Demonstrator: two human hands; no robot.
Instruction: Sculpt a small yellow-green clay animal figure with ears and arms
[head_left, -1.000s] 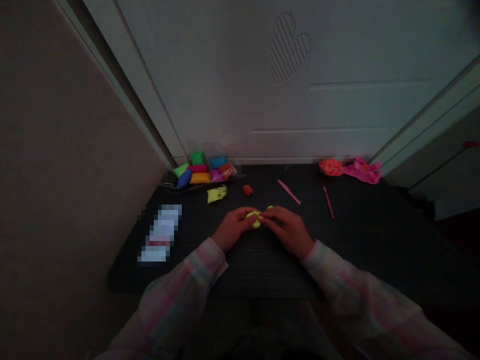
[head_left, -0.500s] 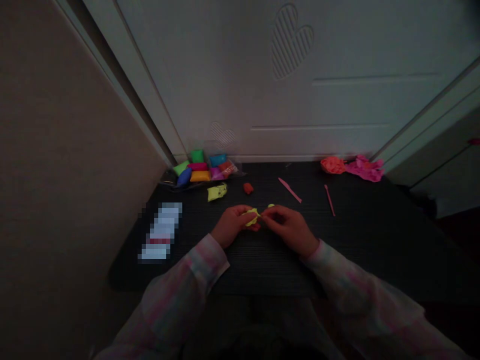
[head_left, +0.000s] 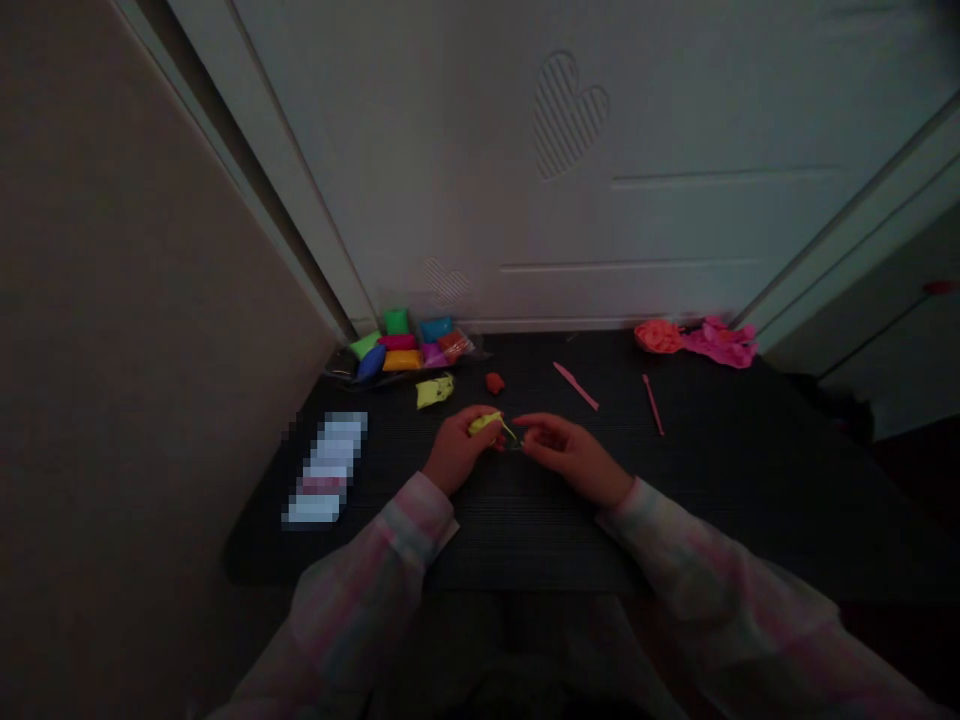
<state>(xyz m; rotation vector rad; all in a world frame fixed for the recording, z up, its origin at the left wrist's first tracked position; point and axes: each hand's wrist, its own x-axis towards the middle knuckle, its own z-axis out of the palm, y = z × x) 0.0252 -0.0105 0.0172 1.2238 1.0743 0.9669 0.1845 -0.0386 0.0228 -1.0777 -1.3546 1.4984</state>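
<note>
The fingers of the left hand (head_left: 451,452) are closed on a lump of yellow modelling clay (head_left: 484,425), which is held just above the bench (head_left: 525,540), between the thumb and the curled fingers. The lump is bright, soft-looking and uneven in outline, and is partly covered by the thumb. From its right side a thin yellow strand (head_left: 509,429) is drawn out, bent downward towards the right hand (head_left: 577,462). The fingers of the right hand are curled, with the index fingertip set apart from the thumb; whether the strand's end is pinched there cannot be told.

Beyond the hands, a red-orange clay lump (head_left: 495,383) is placed on the bench, with a crumpled yellow packet (head_left: 435,391) to its left. A pink modelling knife (head_left: 576,386) and a slim pink modelling stick (head_left: 653,405) are laid at the right, well apart from each other. At the far left, multicoloured clay packets are contained in a clear bag (head_left: 469,350). A coral bundle (head_left: 658,337) and a pink bundle (head_left: 724,343) are set at the far right. Left of the hands, a bright rectangular item (head_left: 328,468) is obscured by pixelation. The bench is backed by a white door (head_left: 450,150) marked with ribbed hearts.
</note>
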